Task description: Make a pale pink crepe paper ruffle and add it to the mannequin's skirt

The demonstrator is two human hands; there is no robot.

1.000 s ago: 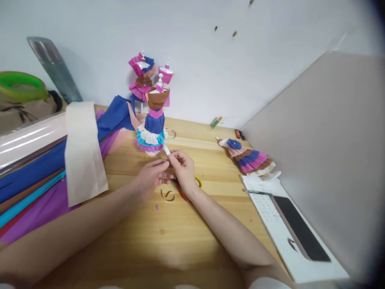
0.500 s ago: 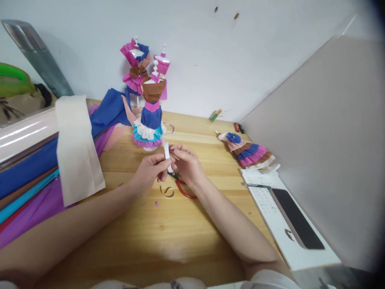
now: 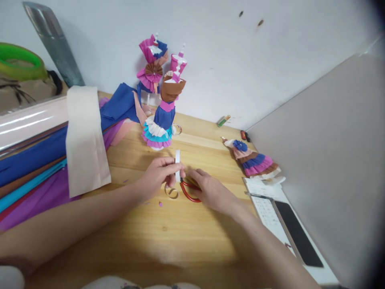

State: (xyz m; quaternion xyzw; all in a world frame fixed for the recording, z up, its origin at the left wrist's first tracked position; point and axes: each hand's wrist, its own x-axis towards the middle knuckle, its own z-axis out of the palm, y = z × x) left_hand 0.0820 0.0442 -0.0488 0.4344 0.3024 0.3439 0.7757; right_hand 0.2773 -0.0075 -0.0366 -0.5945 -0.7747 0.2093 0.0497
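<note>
My left hand (image 3: pixel 161 173) pinches a narrow white strip (image 3: pixel 177 160) upright between thumb and fingers. Just right of it, my right hand (image 3: pixel 212 189) is closed over the red handles of the scissors (image 3: pixel 188 195), its fingers covering part of them. The scissors lie low at the wooden table; their blades are mostly hidden by the left hand. Below the left hand are a curled thin brown strip (image 3: pixel 171 193) and a small pink scrap (image 3: pixel 160 204). Beyond the hands stands a mini dress form (image 3: pixel 165 116) in a brown, blue and frilled paper dress.
Two more dressed forms (image 3: pixel 153 68) stand by the wall. Rolls of coloured crepe paper (image 3: pixel 33 156) and a cream sheet (image 3: pixel 86 148) lie left, near a bottle (image 3: pixel 55 44). A ruffled dress (image 3: pixel 254 160) lies right, above a white board with a phone-like dark slab (image 3: pixel 299 233).
My right hand has left the white strip and moved down and right onto the scissors' handles. My left hand still holds the strip. The view has shifted, tilting slightly.
</note>
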